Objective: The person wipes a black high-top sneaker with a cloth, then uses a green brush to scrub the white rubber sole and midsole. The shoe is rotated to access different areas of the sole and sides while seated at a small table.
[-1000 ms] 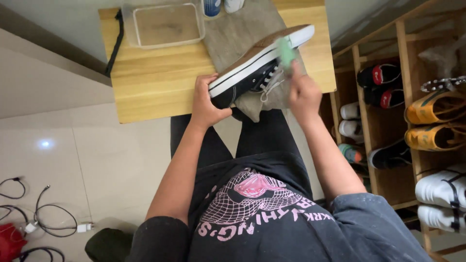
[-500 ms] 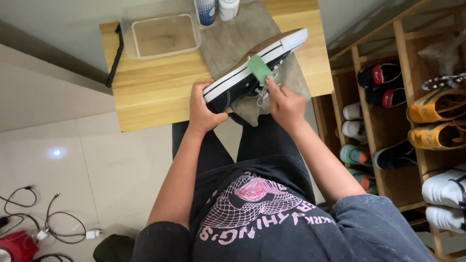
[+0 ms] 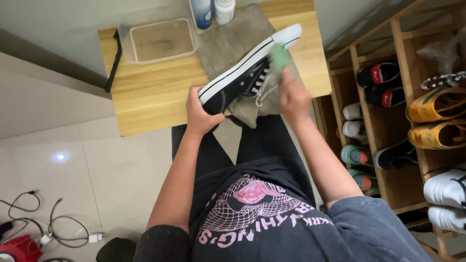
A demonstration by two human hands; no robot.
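A black canvas sneaker with a white sole and white laces lies tilted on its side over a grey cloth on a small wooden table. My left hand grips the sneaker's heel. My right hand holds a green brush, blurred, against the shoe near its toe and laces.
A clear plastic tub of murky water, a blue spray can and a white bottle stand at the table's back. A wooden shoe rack full of shoes is on the right. Cables lie on the tiled floor at left.
The green brush went from the toe down to mid-shoe and is now back up near the toe. My left hand kept hold of the heel throughout.
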